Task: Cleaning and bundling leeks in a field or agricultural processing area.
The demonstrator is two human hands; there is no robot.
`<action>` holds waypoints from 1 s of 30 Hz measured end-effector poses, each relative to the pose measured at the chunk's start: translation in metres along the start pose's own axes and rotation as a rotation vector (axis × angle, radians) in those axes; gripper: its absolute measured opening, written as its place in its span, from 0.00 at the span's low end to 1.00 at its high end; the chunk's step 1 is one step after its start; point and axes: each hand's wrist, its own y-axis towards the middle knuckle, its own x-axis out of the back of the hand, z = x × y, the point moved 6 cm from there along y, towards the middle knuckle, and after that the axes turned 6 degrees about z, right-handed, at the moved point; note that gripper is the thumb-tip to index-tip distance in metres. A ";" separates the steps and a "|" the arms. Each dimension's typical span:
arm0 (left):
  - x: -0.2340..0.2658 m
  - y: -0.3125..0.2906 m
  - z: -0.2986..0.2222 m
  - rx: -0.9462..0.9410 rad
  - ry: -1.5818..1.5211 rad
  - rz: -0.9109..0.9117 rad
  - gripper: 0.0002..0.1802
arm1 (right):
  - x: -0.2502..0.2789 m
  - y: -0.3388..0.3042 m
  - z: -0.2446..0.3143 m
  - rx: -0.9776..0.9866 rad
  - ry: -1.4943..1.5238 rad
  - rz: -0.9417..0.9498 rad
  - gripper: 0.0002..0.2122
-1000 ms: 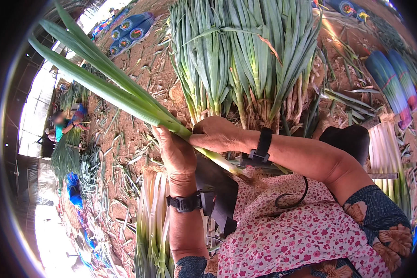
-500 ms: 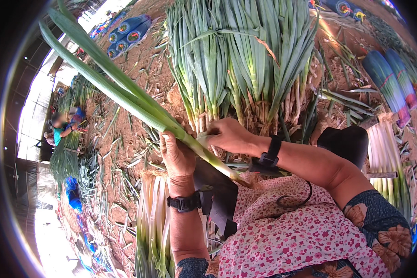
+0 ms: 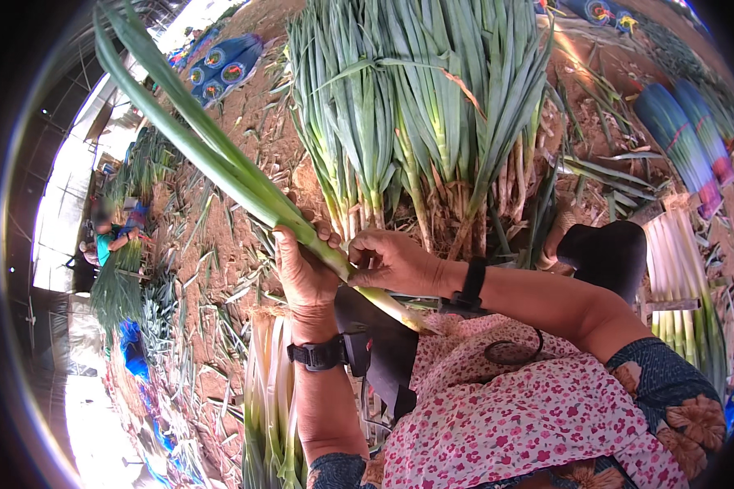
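Observation:
A long green onion (image 3: pixel 245 181) slants across in front of me, its leaves reaching to the upper left and its pale root end over my lap. My left hand (image 3: pixel 308 277) is closed around the stalk, thumb on the near side and fingertips showing over the far side. My right hand (image 3: pixel 398 262) has its fingers curled in a pinch against the stalk, just below the left hand's grip. What lies between those fingertips is partly hidden. Beyond both hands stands a thick bunch of untrimmed green onions (image 3: pixel 440 106), roots toward me.
Peeled white-stemmed onions lie in a pile (image 3: pixel 271 391) by my left forearm and another pile (image 3: pixel 683 277) at the right. Blue-wrapped bundles (image 3: pixel 681 134) rest at far right, more (image 3: pixel 228 69) at far left. Leaf scraps litter the earth floor. A person (image 3: pixel 110 236) works at left.
My right hand has drawn slightly down and toward the stalk, its fingers now curled against it. The onion and my left hand have shifted a little; the leaf tips sit further right.

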 end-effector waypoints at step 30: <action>0.044 0.014 -0.091 -0.222 0.372 -0.495 0.24 | -0.040 -0.043 -0.043 -0.138 -0.130 0.079 0.21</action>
